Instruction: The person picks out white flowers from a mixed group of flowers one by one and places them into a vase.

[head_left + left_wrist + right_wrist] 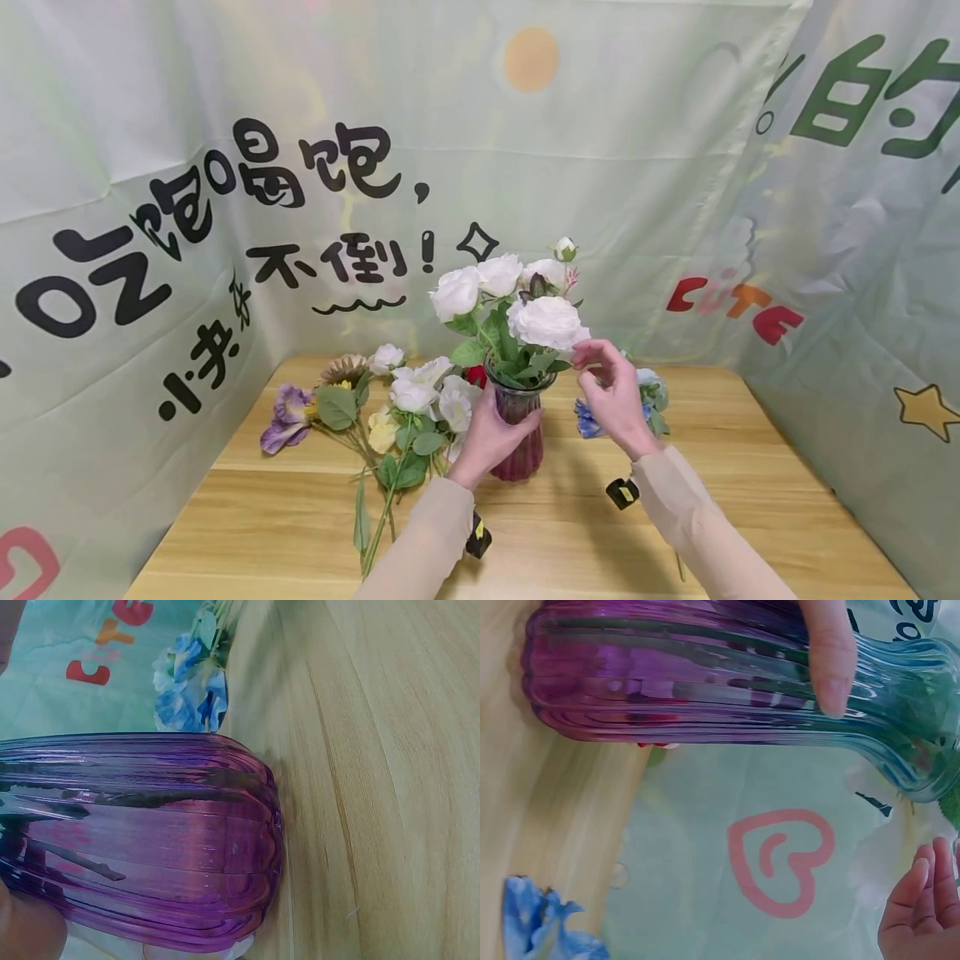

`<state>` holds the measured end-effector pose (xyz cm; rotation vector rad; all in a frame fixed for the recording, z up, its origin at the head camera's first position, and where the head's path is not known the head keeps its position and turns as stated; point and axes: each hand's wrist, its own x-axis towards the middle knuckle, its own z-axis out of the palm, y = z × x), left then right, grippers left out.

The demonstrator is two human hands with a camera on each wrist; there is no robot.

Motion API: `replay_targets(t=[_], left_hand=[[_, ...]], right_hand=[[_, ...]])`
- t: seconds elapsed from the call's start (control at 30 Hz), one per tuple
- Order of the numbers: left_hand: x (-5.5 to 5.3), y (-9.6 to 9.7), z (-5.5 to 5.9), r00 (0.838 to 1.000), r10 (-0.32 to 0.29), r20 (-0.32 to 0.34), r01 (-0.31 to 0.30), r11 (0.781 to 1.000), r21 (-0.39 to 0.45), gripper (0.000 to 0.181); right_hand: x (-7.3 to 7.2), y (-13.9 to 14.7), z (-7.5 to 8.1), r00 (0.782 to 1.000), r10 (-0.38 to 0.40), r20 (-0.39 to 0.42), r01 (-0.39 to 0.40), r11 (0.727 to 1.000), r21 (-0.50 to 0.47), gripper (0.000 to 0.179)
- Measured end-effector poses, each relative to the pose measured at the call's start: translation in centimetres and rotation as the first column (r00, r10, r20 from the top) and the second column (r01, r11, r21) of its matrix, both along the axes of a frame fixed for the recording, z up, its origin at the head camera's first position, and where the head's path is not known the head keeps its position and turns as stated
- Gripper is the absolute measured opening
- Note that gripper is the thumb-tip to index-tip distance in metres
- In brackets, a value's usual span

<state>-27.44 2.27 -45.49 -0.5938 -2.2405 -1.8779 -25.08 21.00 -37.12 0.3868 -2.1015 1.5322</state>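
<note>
Ribbed purple glass vase (pixel 517 458) stands upright on the wooden table (pixel 547 550), well inside its back and right edges. Head view: the left hand (pixel 489 433) grips the vase below its rim, thumb across the near side; the other fingers are partly hidden. The right hand (pixel 617 402) is at the rightmost petals of the lowest white bloom, fingers lightly bent, thumb and index tips apart; contact with the petals cannot be confirmed. The vase carries 4 full white blooms (pixel 551 323) and 1 white bud (pixel 565 248). Room on the left is limited by loose white flowers (pixel 416 392), a purple flower (pixel 285 421) and a yellow bloom (pixel 382 429). On the right, a strip of tabletop separates the vase from blue flowers (pixel 590 419).

Left wrist view: the vase base meets the wood grain; 1 cut stem end (pixel 105 870) shows through the glass, short of the base. A fingertip presses at the lower left.

Right wrist view: 1 digit of the left hand lies over the glass below the flared neck. The right hand's fingers (pixel 922 907) extend beside the rim, apart from it.
</note>
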Motion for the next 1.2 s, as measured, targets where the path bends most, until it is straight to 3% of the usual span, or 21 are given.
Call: replay_targets(t=[0.5, 0.63, 0.97, 1.2], left_hand=[[-0.1, -0.1, 0.1, 1.000, -0.001, 0.018, 0.002, 0.999, -0.050, 0.080], [-0.2, -0.4, 0.3, 1.000, -0.001, 0.020, 0.003, 0.997, -0.080, 0.080], [-0.7, -0.3, 1.2, 0.989, -0.067, 0.134, 0.084, 0.989, -0.124, 0.074], [-1.4, 0.2, 2.0, 0.967, -0.121, 0.224, 0.152, 0.981, -0.124, 0.080]], right_hand=[[0.8, 1.9, -3.5, 0.994, -0.064, 0.085, 0.072, 0.993, -0.095, 0.029], [1.3, 2.5, -4.7, 0.989, -0.078, 0.126, 0.089, 0.993, -0.077, 0.025], [2.7, 3.7, -7.0, 0.979, -0.125, 0.161, 0.134, 0.990, -0.042, 0.025], [3.1, 4.2, -7.7, 0.978, -0.140, 0.156, 0.153, 0.985, -0.079, 0.028]])
